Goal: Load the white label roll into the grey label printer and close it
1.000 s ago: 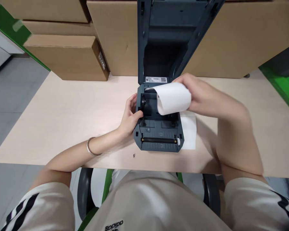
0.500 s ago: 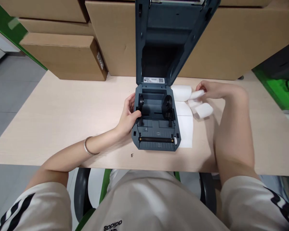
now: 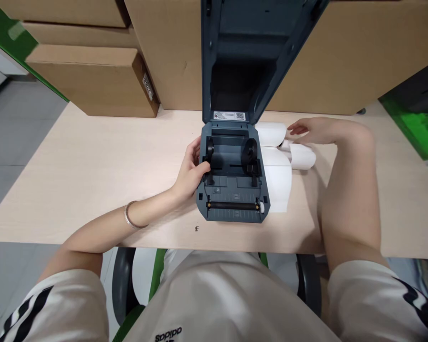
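A dark grey-blue label printer (image 3: 235, 186) lies on the table in front of me, its lid (image 3: 249, 45) raised. The roll holders and the black roller inside are bare. My left hand (image 3: 191, 172) grips the printer's left side, thumb over the rim and fingers down the outside wall. Right of the printer lie white paper rolls: one roll (image 3: 271, 134) at the back and another roll (image 3: 303, 156) nearer me. A loose white sheet (image 3: 278, 183) spreads along the printer's right side. My right hand (image 3: 308, 130) hovers just behind the nearer roll, fingers stretched out.
Large cardboard boxes (image 3: 166, 52) stand along the back of the pale wooden table (image 3: 92, 166). A flat cardboard box (image 3: 89, 83) is at the back left. A small dark mark (image 3: 196, 228) shows near the front edge. Chair armrests (image 3: 123, 285) flank my body.
My right hand has let go of the loose white paper and its fingers have straightened. The nearer roll and the sheet have shifted slightly. My left hand keeps its grip.
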Demonstrator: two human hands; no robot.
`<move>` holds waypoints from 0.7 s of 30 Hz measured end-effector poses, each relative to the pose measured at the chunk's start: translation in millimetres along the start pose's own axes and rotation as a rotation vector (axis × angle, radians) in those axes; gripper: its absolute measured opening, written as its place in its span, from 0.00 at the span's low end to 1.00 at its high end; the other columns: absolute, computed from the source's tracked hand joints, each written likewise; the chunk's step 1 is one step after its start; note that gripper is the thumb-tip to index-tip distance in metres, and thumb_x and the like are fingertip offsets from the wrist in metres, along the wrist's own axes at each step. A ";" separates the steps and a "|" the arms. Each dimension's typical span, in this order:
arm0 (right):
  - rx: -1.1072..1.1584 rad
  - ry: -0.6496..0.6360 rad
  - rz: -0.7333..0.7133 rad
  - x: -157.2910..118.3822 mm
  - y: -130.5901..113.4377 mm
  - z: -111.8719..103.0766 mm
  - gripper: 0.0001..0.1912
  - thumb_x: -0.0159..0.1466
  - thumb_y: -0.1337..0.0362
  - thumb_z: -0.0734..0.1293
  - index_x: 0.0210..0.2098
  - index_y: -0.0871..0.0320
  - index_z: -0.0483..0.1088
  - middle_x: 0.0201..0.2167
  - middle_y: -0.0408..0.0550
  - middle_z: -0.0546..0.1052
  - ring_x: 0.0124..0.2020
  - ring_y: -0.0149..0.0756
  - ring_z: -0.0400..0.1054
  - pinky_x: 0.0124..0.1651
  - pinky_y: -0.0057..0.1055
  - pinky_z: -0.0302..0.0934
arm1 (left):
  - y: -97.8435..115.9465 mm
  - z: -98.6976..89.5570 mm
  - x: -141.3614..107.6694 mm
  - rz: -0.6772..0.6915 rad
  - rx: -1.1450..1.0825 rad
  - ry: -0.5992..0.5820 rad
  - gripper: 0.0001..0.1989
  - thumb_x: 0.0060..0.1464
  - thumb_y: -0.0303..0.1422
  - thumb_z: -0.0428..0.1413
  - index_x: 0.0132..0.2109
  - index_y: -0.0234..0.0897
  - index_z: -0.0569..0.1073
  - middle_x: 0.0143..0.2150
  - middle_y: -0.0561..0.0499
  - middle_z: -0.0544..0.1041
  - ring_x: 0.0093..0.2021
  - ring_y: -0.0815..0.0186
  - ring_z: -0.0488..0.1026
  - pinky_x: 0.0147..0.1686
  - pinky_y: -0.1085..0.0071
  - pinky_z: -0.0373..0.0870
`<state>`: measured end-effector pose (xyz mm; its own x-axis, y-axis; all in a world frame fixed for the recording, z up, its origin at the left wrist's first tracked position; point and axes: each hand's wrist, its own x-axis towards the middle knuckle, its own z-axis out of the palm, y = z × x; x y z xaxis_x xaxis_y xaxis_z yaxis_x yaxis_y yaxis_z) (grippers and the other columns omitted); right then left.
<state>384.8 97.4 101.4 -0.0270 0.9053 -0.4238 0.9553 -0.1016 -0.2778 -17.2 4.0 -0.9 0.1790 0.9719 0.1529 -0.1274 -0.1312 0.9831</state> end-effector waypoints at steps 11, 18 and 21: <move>0.029 0.090 -0.257 6.5 -55.4 33.7 0.41 0.54 0.53 0.83 0.67 0.53 0.80 0.65 0.58 0.86 0.61 0.66 0.81 0.66 0.56 0.77 | 25.3 9.5 -4.5 -0.096 0.055 0.058 0.43 0.48 0.31 0.62 0.74 0.41 0.78 0.65 0.49 0.87 0.66 0.52 0.81 0.60 0.62 0.81; -0.109 0.140 -0.213 -41.2 -30.3 -14.4 0.36 0.56 0.47 0.86 0.61 0.49 0.81 0.58 0.60 0.87 0.56 0.69 0.81 0.63 0.64 0.76 | 18.6 7.7 -4.3 -0.073 0.069 0.058 0.45 0.49 0.32 0.62 0.76 0.40 0.77 0.77 0.47 0.83 0.76 0.46 0.79 0.75 0.54 0.79; -0.133 0.054 -0.252 -67.6 -21.2 -27.5 0.40 0.49 0.37 0.88 0.58 0.40 0.83 0.52 0.51 0.87 0.50 0.65 0.84 0.56 0.64 0.79 | 18.4 8.6 -4.6 -0.048 0.072 0.043 0.44 0.51 0.31 0.61 0.77 0.40 0.76 0.80 0.47 0.81 0.77 0.47 0.79 0.78 0.54 0.77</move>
<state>374.4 49.7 159.6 -0.2562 0.9163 -0.3078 0.9507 0.1813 -0.2516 -11.9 -4.6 17.3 0.1411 0.9847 0.1027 -0.0485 -0.0967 0.9941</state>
